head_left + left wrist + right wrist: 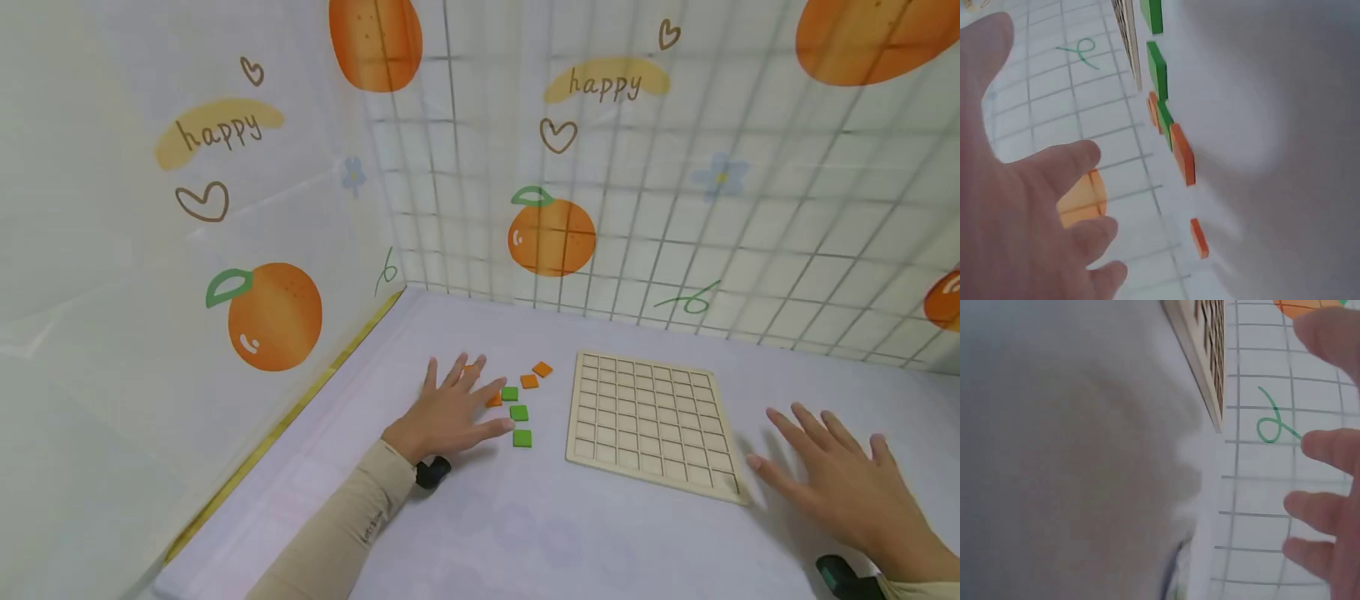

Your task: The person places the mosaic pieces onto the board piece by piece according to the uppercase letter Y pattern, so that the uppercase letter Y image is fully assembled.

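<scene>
Spreads left hand [446,417] and right hand [847,492] wide, empty | half hides two orange tiles [495,402] under the left, beside green tiles [519,413] | has board [648,421] left of right hand

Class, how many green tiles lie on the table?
3: a far green tile, a middle one and a near one, all between the left hand and the gridded board. The hand may hide others.

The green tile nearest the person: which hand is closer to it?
Left. The left hand is just left of the green tile; the right hand is farther off, right of the grid board.
</scene>
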Demonstrator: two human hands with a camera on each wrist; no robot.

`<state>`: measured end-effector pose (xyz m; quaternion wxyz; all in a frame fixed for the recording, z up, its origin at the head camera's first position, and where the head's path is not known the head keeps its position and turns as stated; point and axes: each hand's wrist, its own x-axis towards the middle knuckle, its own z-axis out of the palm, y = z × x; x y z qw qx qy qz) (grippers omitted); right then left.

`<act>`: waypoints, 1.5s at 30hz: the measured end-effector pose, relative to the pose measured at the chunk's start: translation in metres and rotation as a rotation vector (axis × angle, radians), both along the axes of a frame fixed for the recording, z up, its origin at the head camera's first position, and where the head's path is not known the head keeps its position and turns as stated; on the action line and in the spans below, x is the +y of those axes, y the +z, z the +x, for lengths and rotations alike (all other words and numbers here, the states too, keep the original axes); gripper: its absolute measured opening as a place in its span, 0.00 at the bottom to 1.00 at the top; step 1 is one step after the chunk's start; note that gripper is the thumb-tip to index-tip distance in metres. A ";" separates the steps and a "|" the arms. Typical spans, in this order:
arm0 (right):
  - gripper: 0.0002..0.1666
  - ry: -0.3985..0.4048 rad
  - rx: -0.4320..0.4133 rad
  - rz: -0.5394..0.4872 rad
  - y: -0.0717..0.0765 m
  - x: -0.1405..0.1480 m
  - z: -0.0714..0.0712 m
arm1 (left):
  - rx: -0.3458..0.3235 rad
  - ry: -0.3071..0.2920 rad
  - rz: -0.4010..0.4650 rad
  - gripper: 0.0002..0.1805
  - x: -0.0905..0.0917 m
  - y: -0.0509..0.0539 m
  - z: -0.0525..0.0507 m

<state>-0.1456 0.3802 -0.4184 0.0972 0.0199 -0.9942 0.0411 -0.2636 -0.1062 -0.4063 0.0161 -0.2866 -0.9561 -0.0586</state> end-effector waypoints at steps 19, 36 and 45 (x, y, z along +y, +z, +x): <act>0.32 0.043 -0.030 -0.353 -0.010 -0.032 -0.001 | -0.170 -0.109 0.521 0.21 0.015 -0.005 -0.009; 0.44 -0.005 -0.119 -0.469 -0.020 -0.037 0.003 | -0.425 -0.131 0.562 0.16 0.016 -0.019 -0.005; 0.50 0.061 -0.173 -0.451 -0.024 -0.036 0.003 | -0.394 -0.154 0.545 0.16 0.018 -0.023 -0.002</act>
